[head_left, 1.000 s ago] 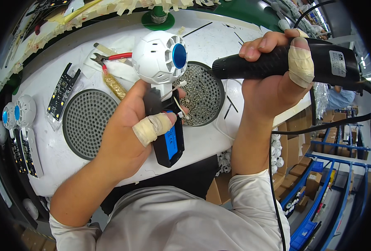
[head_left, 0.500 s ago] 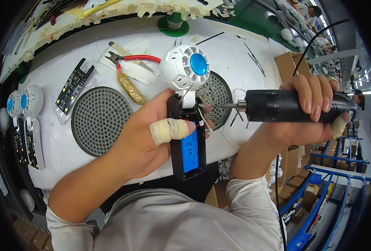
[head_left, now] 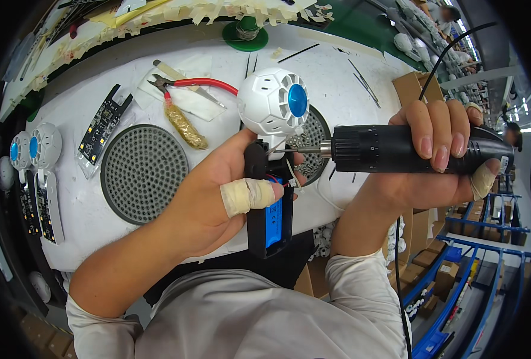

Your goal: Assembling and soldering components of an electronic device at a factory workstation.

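Observation:
My left hand (head_left: 217, 194), its thumb wrapped in cream tape, grips a black housing (head_left: 255, 230) with a blue battery (head_left: 272, 221) inside. A round white head (head_left: 265, 106) with a blue disc (head_left: 298, 100) is joined to the housing's top end. Thin red and white wires show near the thumb. My right hand (head_left: 439, 134), with tape on some fingers, is wrapped around a black electric screwdriver (head_left: 367, 149). The screwdriver lies sideways, its bit (head_left: 306, 149) reaching the joint between head and housing. Whether a screw is at the bit's tip cannot be made out.
Two round perforated dark trays (head_left: 143, 209) lie on the white table; the right one holds small metal parts. Behind are red-handled cutters (head_left: 205, 82), a knife blade (head_left: 199, 90) and a wire spool (head_left: 246, 37). Circuit boards (head_left: 105, 122) and similar white-headed units (head_left: 47, 143) lie left.
The screwdriver has moved slightly left, its bit now deeper at the joint. The white head and housing have turned a little, with the head shifting right.

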